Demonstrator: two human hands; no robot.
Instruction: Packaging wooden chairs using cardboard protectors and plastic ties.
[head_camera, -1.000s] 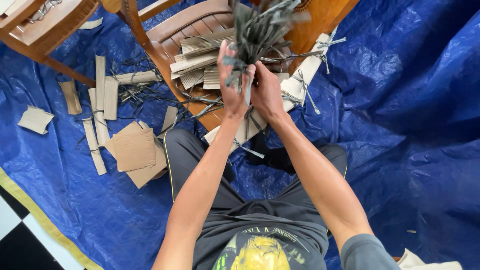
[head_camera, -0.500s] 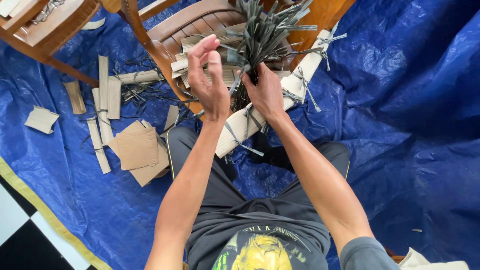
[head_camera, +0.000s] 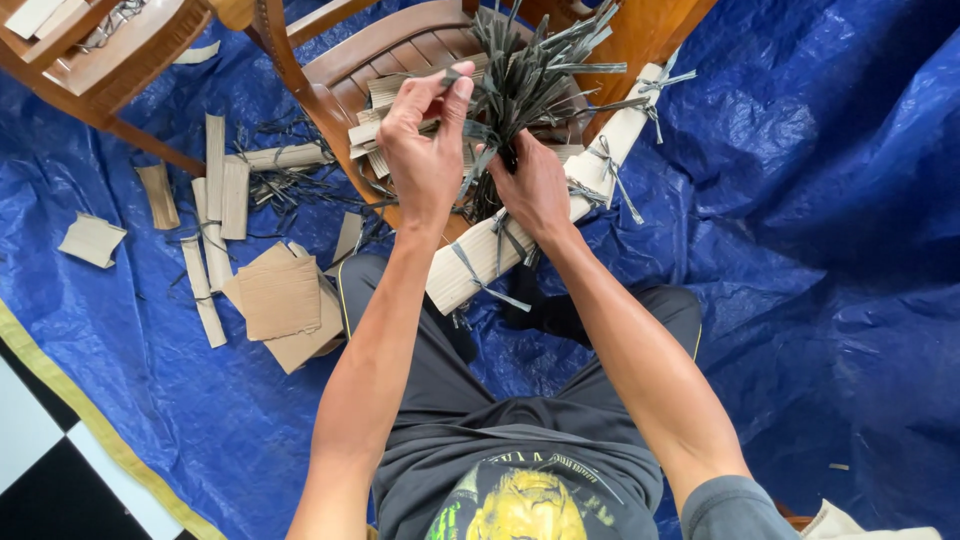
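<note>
My right hand (head_camera: 533, 185) grips the base of a bundle of thin grey-green strips (head_camera: 535, 70), held upright so the strips fan out above a wooden chair seat (head_camera: 335, 70). My left hand (head_camera: 425, 140) is raised beside the bundle, its thumb and fingers pinching a single grey strip (head_camera: 468, 130) that runs down to the bundle. A long roll of corrugated cardboard tied with grey strips (head_camera: 480, 262) leans from the chair towards my lap, under both hands.
Folded cardboard pieces (head_camera: 395, 125) lie stacked on the chair seat. Flat cardboard strips (head_camera: 215, 180) and squares (head_camera: 280, 300) are scattered on the blue tarp (head_camera: 800, 250) at left. A second wooden chair (head_camera: 110, 50) stands at top left. Checkered floor (head_camera: 40, 470) shows at bottom left.
My left hand let go of the bundle, opened, then rose and pinched one strip. The bundle, held in my right hand, stayed upright over the chair.
</note>
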